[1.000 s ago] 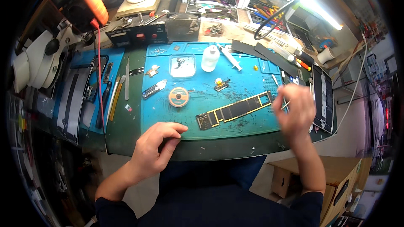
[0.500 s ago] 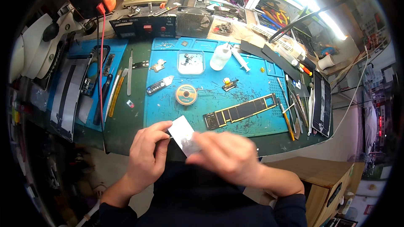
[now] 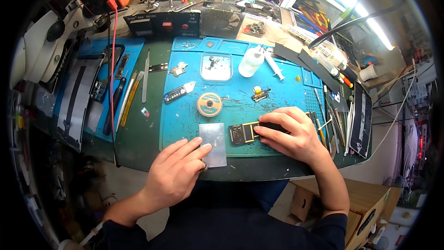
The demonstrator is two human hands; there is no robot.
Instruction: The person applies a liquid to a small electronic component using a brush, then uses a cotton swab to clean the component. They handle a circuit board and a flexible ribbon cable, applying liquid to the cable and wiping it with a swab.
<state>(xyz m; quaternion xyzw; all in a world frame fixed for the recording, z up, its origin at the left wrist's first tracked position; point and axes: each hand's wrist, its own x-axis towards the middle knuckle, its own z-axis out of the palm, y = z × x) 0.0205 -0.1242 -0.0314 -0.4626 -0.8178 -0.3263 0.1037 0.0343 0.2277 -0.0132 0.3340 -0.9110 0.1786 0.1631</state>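
Observation:
A thin silvery-grey rectangular sheet (image 3: pixel 214 142) lies across the near edge of the blue work mat (image 3: pixel 185 119). My left hand (image 3: pixel 178 169) rests at its left side, fingers stretched out with the tips over it. A small dark bit shows by those fingers, too small to name. To the right is a long black circuit board (image 3: pixel 238 135) with gold-coloured edging. Over its middle, my right hand (image 3: pixel 296 134) bends its fingers, gripping the board and hiding much of it. A copper-coloured reel (image 3: pixel 209 104) sits beyond the sheet.
On the mat stand a clear tray (image 3: pixel 216 66) of small parts, a white bottle (image 3: pixel 251 61) and a syringe (image 3: pixel 274 66). A utility knife (image 3: pixel 179 92) lies to the left. Tweezers and slim tools (image 3: pixel 335 115) crowd the right. A red cable (image 3: pixel 113 55) hangs at left.
My right hand has left the sheet and moved right onto the circuit board. The sheet, tilted between my hands before, now lies straighter beside the board. The whole view has shifted slightly.

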